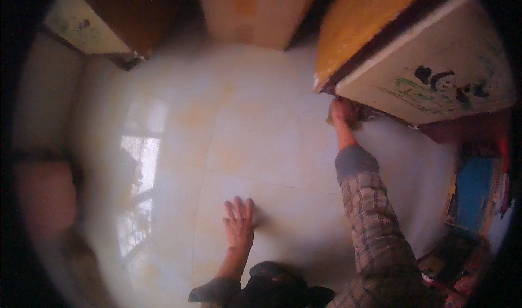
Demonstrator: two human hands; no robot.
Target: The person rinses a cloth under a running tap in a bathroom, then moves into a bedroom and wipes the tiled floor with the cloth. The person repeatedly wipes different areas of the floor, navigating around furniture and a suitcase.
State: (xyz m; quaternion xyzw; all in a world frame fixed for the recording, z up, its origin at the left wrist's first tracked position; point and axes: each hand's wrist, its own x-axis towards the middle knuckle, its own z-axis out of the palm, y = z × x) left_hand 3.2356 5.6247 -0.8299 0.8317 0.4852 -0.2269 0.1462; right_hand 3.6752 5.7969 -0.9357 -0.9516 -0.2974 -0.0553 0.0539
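My left hand [239, 224] rests palm down on the pale, glossy tiled floor [261, 144], fingers spread, with nothing in it. Out at the end of my stretched arm, my right hand [343, 110] is low beside the bottom corner of a cabinet with a painted panda panel [432, 75]. Under that hand is a yellowish-brown piece, probably a cloth [356, 125], pressed to the floor; only its edges show. The cabinet's lower edge partly hides the fingers of my right hand.
The cabinet's yellow-orange side [359, 26] rises at the upper right. A cardboard box [257, 18] stands ahead, and another painted cabinet [85, 26] is at the upper left. To the right is a blue panel in a wooden frame [475, 193]. A pinkish object [47, 198] sits at far left.
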